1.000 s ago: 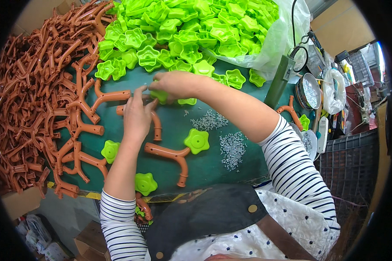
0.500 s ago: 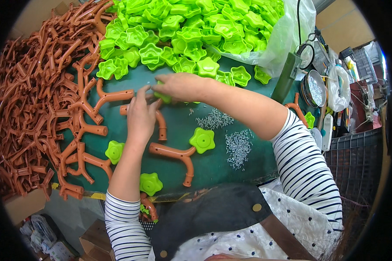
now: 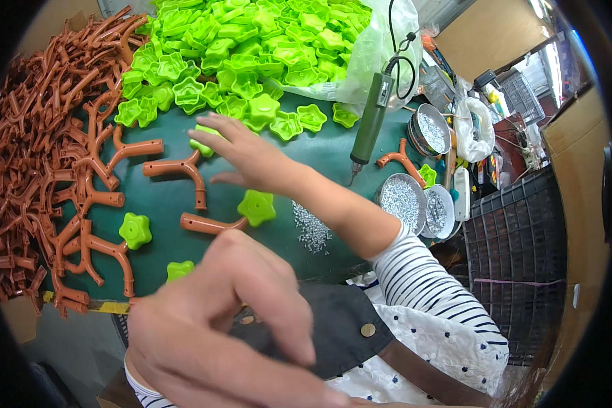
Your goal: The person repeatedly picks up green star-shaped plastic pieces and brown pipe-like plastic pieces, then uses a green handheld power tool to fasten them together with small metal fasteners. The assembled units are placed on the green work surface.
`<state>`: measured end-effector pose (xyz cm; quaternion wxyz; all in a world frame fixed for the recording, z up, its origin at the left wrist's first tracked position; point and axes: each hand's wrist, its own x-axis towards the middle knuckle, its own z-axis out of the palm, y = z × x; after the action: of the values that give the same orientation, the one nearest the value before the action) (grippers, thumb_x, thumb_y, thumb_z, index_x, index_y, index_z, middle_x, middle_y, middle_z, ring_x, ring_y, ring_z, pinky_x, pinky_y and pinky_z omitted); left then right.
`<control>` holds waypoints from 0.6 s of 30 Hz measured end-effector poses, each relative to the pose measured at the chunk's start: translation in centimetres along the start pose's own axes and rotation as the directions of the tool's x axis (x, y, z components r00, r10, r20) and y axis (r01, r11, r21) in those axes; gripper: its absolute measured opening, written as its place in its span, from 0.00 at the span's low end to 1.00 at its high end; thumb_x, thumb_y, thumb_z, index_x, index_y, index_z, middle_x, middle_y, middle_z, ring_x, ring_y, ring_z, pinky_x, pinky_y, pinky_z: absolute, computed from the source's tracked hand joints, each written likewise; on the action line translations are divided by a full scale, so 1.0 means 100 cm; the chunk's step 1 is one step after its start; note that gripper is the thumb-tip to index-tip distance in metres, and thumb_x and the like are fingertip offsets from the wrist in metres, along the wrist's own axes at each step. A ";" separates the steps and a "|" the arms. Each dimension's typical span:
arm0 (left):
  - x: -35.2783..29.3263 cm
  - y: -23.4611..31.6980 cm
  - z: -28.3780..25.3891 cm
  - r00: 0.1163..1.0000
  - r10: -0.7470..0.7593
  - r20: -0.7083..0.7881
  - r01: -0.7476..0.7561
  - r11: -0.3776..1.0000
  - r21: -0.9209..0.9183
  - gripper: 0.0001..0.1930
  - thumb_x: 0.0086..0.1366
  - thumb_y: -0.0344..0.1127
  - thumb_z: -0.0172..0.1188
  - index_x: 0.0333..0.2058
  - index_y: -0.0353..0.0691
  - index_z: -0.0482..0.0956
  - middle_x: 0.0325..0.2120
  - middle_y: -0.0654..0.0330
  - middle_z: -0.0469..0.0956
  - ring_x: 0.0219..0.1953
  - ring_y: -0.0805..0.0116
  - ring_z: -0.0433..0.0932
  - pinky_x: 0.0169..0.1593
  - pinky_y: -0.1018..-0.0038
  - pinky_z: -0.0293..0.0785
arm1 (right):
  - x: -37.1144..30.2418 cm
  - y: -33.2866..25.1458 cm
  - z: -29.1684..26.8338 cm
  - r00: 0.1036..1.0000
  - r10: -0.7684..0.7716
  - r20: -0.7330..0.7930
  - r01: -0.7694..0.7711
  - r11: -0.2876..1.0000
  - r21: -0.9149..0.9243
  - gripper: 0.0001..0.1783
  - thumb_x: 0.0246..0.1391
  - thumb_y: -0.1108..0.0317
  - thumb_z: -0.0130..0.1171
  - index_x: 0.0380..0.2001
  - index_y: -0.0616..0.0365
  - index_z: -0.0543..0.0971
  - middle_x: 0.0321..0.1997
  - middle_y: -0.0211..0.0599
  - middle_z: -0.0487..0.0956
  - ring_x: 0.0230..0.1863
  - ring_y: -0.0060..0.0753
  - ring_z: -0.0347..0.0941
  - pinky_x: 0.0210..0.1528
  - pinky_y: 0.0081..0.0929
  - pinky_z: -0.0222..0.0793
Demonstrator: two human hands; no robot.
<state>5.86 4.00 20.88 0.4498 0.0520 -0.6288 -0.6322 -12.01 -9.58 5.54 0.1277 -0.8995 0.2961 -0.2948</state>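
Observation:
My left hand [image 3: 214, 306] is raised close in front of me, large and slightly blurred. Its fingers are loosely bent and apart, with nothing visible in them. My right hand [image 3: 251, 156] is over the green table, fingers spread, holding nothing. Beside its fingertips, a bright green star-shaped plastic piece [image 3: 202, 141] sits at the end of a brown forked plastic tube [image 3: 173, 167]. Nearer to me, a similar brown tube [image 3: 211, 224] meets another green star piece [image 3: 257, 207]; my left hand hides part of that tube.
Brown forked tubes [image 3: 30, 163] are heaped at left, green star pieces [image 3: 251, 47] at the back. A green electric screwdriver [image 3: 374, 119] hangs from a cord. Small screws [image 3: 311, 228] lie right of the middle; metal bowls [image 3: 401, 200] hold more. A black wire crate [image 3: 513, 272] stands at right.
My left hand has left the table and come up close to me. My right hand has let go of the green star piece and spread its fingers. The view has turned to the right.

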 end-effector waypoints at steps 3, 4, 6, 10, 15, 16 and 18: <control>0.020 -0.033 -0.013 0.754 0.507 0.418 -0.513 0.852 -0.107 0.14 0.65 0.45 0.67 0.38 0.41 0.90 0.39 0.58 0.74 0.43 0.64 0.67 0.47 0.68 0.64 | -0.036 -0.029 -0.017 1.000 0.027 0.002 -0.027 1.000 0.012 0.48 0.43 0.64 0.75 0.68 0.51 0.65 0.70 0.48 0.62 0.71 0.57 0.57 0.72 0.47 0.58; 0.020 -0.037 -0.008 0.729 0.540 0.420 -0.546 0.829 -0.119 0.14 0.64 0.45 0.68 0.38 0.40 0.90 0.39 0.59 0.74 0.42 0.64 0.67 0.47 0.68 0.64 | -0.049 -0.034 -0.024 0.998 0.060 -0.035 -0.061 0.998 -0.022 0.47 0.43 0.65 0.75 0.68 0.51 0.65 0.70 0.47 0.63 0.71 0.57 0.57 0.72 0.47 0.58; 0.023 -0.035 0.001 0.689 0.562 0.457 -0.584 0.804 -0.108 0.14 0.63 0.46 0.68 0.38 0.40 0.90 0.39 0.59 0.74 0.42 0.65 0.67 0.47 0.69 0.64 | -0.074 -0.040 -0.038 0.986 0.119 -0.115 -0.129 0.989 -0.078 0.47 0.44 0.65 0.75 0.68 0.50 0.65 0.70 0.46 0.63 0.71 0.56 0.57 0.72 0.47 0.58; -0.003 -0.016 0.033 0.865 0.404 0.297 -0.404 0.913 -0.064 0.14 0.61 0.45 0.70 0.38 0.41 0.90 0.38 0.60 0.75 0.41 0.66 0.68 0.47 0.70 0.63 | -0.116 -0.046 -0.076 0.920 0.174 -0.351 -0.257 0.944 -0.207 0.38 0.46 0.68 0.73 0.62 0.54 0.71 0.66 0.46 0.68 0.67 0.53 0.62 0.69 0.47 0.60; -0.021 0.006 0.045 0.945 0.137 0.298 -0.141 0.990 -0.007 0.13 0.59 0.44 0.71 0.37 0.42 0.91 0.36 0.61 0.75 0.41 0.67 0.69 0.49 0.68 0.63 | -0.150 -0.024 -0.108 0.662 0.178 -0.728 -0.537 0.790 -0.295 0.35 0.52 0.64 0.69 0.62 0.61 0.70 0.61 0.50 0.71 0.64 0.52 0.64 0.66 0.42 0.60; -0.022 0.004 0.048 0.944 0.141 0.300 -0.146 0.989 -0.005 0.13 0.59 0.44 0.72 0.37 0.43 0.91 0.36 0.61 0.76 0.41 0.67 0.69 0.49 0.67 0.63 | -0.158 -0.012 -0.110 0.592 0.212 -0.778 -0.595 0.765 -0.244 0.36 0.53 0.61 0.69 0.62 0.62 0.69 0.61 0.51 0.71 0.64 0.51 0.64 0.66 0.42 0.61; -0.015 -0.007 0.046 0.860 0.325 0.394 -0.358 0.934 0.010 0.12 0.58 0.44 0.72 0.36 0.43 0.91 0.35 0.62 0.76 0.41 0.67 0.69 0.50 0.67 0.63 | -0.165 0.001 -0.109 0.464 0.379 -0.800 -0.649 0.761 -0.016 0.38 0.55 0.56 0.69 0.63 0.63 0.67 0.60 0.53 0.71 0.61 0.49 0.67 0.63 0.42 0.63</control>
<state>3.47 8.29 20.54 0.4195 -0.1673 -0.7297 -0.5134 -29.35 -0.21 6.66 -0.0713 -0.5628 0.6248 -0.5365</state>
